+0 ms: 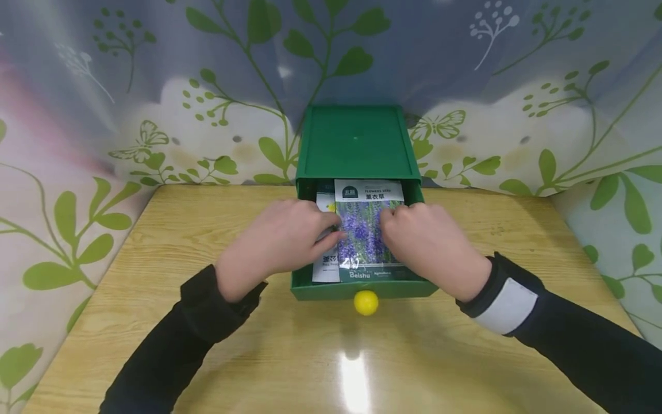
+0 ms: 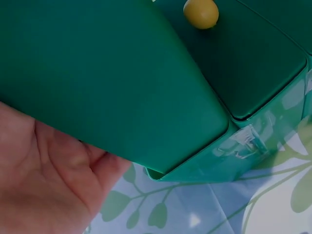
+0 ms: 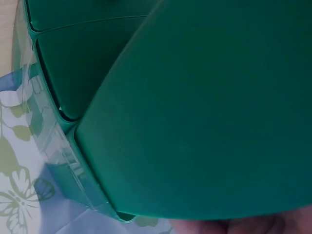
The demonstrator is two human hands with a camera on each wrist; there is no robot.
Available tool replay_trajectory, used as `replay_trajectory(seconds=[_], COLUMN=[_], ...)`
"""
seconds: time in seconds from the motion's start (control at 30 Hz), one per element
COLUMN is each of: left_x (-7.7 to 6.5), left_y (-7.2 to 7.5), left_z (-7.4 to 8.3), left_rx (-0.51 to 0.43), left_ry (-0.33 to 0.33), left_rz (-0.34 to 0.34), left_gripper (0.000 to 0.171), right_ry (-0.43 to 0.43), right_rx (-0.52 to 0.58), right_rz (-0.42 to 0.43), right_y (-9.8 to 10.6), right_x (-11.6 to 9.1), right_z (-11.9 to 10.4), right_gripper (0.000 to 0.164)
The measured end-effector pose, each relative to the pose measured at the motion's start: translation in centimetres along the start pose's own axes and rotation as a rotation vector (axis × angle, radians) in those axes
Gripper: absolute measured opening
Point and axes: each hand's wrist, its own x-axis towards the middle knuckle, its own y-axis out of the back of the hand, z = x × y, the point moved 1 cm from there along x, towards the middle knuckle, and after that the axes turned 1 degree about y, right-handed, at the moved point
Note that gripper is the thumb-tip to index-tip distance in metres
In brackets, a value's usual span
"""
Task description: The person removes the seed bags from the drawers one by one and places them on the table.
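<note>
1. Clearly, the lavender flower-seed packet [image 1: 362, 230] lies face up inside the pulled-out green drawer [image 1: 315, 292], its title end toward the green cabinet [image 1: 355, 138] and its "Beishu" end toward the round yellow knob [image 1: 366, 302].
2. Its long axis runs fore-and-aft from where I look, so my two hands flank it across its short side.
3. My left hand [image 1: 281, 236] reaches in from the left, thumb and forefinger at that long edge; whether they pinch the film, I cannot tell.
4. My right hand [image 1: 429, 238] covers part of the opposite edge with bent fingers; its fingertips are hidden, so I cannot tell whether it grips. Both wrist views show mostly green plastic.
5. Neither hand is plainly nearer. I judge that any shift of the packet turns on this matched, side-to-side placement.
6. Leftward, a second packet [image 1: 326, 270] sits partly beneath the lavender one, so my left fingers could catch it too.
</note>
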Motion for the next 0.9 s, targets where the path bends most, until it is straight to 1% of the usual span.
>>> replay_trajectory(seconds=[0.2, 0.33, 0.4, 0.53, 0.7, 0.8, 0.9], left_x=[0.1, 0.0, 0.0, 0.0, 0.1, 0.0, 0.0], left_y=[0.0, -0.1, -0.1, -0.2, -0.3, -0.4, -0.5], left_z=[0.0, 0.1, 0.1, 0.1, 0.2, 0.1, 0.1], left_rx=[0.022, 0.023, 0.028, 0.035, 0.033, 0.027, 0.001], left_ry=[0.006, 0.005, 0.008, 0.02, 0.027, 0.03, 0.033], left_rz=[0.001, 0.009, 0.011, 0.008, 0.023, 0.036, 0.052], left_gripper=[0.029, 0.03, 0.031, 0.031, 0.03, 0.028, 0.027], right_ry=[-0.024, -0.055, -0.075, -0.106, -0.123, -0.133, -0.152], right_rx=[0.008, 0.075, 0.115, 0.166, 0.182, 0.19, 0.207], right_rz=[-0.021, -0.037, -0.028, 0.038, 0.131, 0.17, 0.188], right_y=[0.2, 0.0, -0.4, -1.2, -1.6, -1.6, -1.7], right_x=[0.2, 0.5, 0.7, 0.8, 0.5, 0.4, 0.3], right_z=[-0.3, -0.2, 0.1, 0.7, 1.0, 1.1, 1.1], right_gripper=[0.022, 0.021, 0.021, 0.02, 0.025, 0.026, 0.025])
